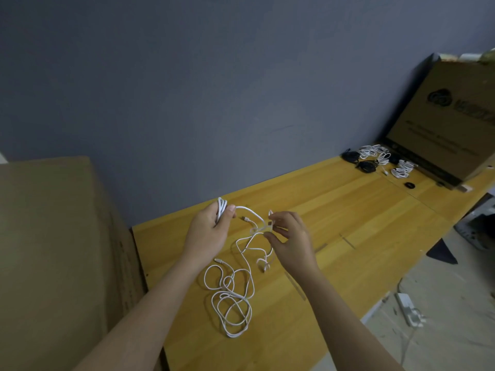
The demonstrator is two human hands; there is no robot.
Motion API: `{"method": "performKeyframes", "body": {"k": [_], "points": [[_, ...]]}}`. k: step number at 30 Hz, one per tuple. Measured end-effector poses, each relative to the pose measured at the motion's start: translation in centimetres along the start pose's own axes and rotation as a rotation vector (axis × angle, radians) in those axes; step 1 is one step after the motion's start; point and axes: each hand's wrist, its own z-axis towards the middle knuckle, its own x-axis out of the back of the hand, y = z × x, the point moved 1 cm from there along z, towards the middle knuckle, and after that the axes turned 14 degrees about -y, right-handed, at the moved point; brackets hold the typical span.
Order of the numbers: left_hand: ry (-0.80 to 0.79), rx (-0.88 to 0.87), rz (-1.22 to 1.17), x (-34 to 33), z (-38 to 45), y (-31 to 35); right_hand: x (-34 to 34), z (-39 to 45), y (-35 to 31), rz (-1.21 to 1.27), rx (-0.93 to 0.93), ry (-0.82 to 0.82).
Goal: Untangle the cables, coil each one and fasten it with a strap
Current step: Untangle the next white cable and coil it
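A tangle of white cables (233, 298) lies in loose loops on the wooden table (348, 223). My left hand (211, 231) grips a few folded turns of white cable, whose loop end sticks out above my fingers. From there the cable runs right to my right hand (289, 239), which pinches a knotted stretch of the cable between thumb and fingertips, just above the table. A loose plug (218, 261) rests on the table below my left hand. No strap is visible in either hand.
Several coiled white and black cables (380, 160) lie at the table's far right, in front of a large cardboard box (442, 124). Another big cardboard box (53, 250) stands at the left. A white power strip (408, 309) lies on the floor at right.
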Motion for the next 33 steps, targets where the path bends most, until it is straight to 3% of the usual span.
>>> {"method": "performKeyframes", "body": {"k": [5, 11, 15, 19, 23, 26, 33], "points": [[0.024, -0.004, -0.023, -0.1, -0.1, 0.1, 0.2, -0.2, -0.6, 0.071, -0.080, 0.043], [0.041, -0.022, -0.081, -0.1, -0.2, 0.1, 0.7, -0.3, 0.1, -0.280, -0.005, 0.181], [0.046, -0.001, -0.158, -0.1, -0.2, 0.2, 0.6, -0.1, 0.5, -0.361, -0.001, 0.167], [0.066, 0.042, -0.201, 0.0, -0.2, 0.2, -0.1, -0.4, 0.9, -0.248, 0.029, -0.057], [0.049, 0.053, -0.177, -0.2, -0.3, 0.1, -0.6, -1.7, -1.2, 0.181, -0.161, -0.233], [0.066, 0.078, -0.145, -0.4, -0.3, 0.0, -0.3, -2.2, -1.7, 0.390, -0.145, -0.253], [0.116, 0.123, -0.104, -0.4, -0.2, -0.1, -0.3, -2.8, -3.3, 0.427, -0.104, -0.227]]}}
